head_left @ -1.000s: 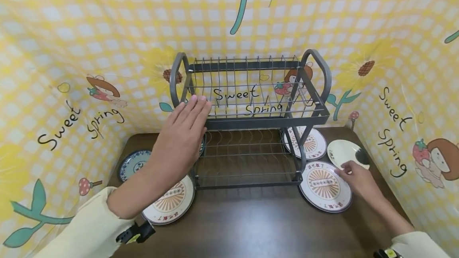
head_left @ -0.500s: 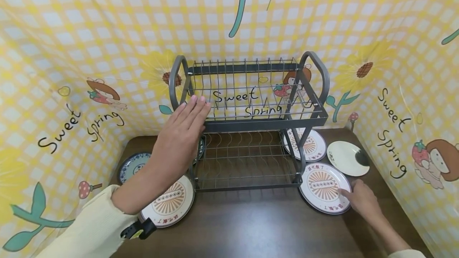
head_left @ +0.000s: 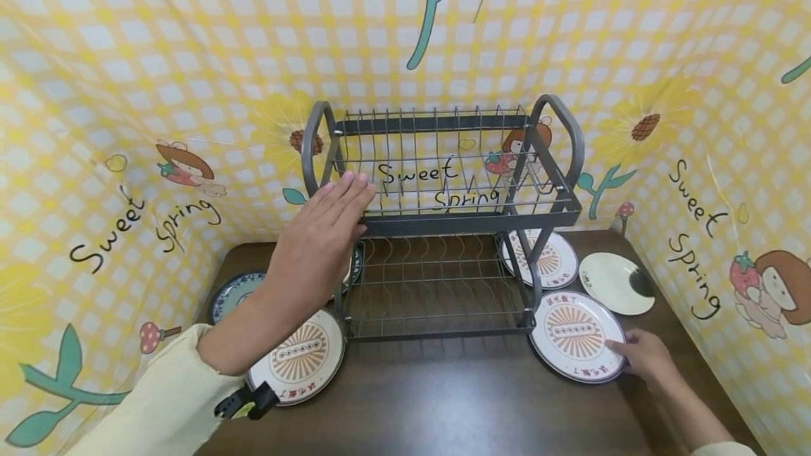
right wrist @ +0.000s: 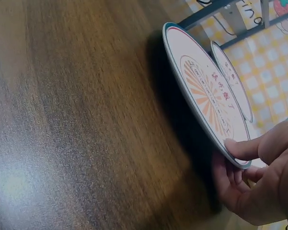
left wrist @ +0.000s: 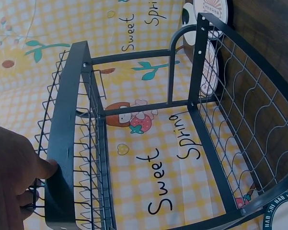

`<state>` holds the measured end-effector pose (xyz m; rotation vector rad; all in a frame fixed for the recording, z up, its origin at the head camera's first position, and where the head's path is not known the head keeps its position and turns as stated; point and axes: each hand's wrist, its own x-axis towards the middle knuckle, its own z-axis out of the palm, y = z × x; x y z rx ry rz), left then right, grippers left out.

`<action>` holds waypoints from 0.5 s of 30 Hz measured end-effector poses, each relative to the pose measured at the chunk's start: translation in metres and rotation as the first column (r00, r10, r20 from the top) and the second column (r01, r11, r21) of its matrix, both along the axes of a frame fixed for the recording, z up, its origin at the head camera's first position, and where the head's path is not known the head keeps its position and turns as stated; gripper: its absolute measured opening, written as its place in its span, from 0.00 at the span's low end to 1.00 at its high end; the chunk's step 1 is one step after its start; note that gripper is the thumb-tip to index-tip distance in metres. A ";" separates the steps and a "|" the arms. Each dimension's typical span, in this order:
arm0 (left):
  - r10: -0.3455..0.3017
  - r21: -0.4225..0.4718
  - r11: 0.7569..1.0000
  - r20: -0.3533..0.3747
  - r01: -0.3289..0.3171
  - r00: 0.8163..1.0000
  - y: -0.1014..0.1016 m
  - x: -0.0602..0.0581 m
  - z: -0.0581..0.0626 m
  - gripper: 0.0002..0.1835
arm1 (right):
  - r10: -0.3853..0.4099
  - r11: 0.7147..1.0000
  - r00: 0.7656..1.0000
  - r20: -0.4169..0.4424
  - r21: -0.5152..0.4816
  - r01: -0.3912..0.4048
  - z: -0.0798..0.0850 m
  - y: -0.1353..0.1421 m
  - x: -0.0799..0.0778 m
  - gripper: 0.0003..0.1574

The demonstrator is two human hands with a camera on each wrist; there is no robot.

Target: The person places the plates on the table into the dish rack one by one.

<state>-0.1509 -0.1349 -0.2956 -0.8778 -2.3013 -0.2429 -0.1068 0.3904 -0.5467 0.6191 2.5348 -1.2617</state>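
Observation:
A dark grey two-tier dish rack [head_left: 472, 221] stands at the back of the table. My left hand [head_left: 319, 245] grips the left end of its upper front bar; in the left wrist view the thumb [left wrist: 45, 167] lies on the bar with fingers behind it. At the rack's right, my right hand [head_left: 646, 354] pinches the rim of a white plate [head_left: 573, 333] with an orange sunburst and red characters. The right wrist view shows the thumb [right wrist: 244, 149] on top of this plate and the fingers curled under its edge.
A matching sunburst plate [head_left: 551, 259] lies behind at the right, beside a cream plate [head_left: 611, 280] with a dark patch. Left of the rack are another sunburst plate [head_left: 310, 357] and a blue-patterned plate [head_left: 231, 294]. Yellow checked cloth [head_left: 190, 55] hangs around the table.
My right hand has moved from near the cream plate toward me to the front sunburst plate's right edge and taken hold of its rim. The left hand stays on the rack.

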 end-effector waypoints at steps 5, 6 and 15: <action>-0.012 0.012 1.000 0.026 0.012 1.000 0.001 -0.001 0.003 0.30 | -0.069 0.982 0.996 0.048 -0.175 0.077 0.001 0.004 0.000 0.19; -0.015 0.013 1.000 0.029 0.015 0.999 0.001 -0.001 0.003 0.30 | -0.075 0.978 0.996 0.053 -0.193 0.083 0.001 0.005 0.000 0.19; -0.030 0.022 0.999 0.035 0.030 0.999 0.000 -0.002 0.000 0.31 | -0.104 0.951 0.994 0.046 -0.287 0.112 -0.001 0.014 0.002 0.14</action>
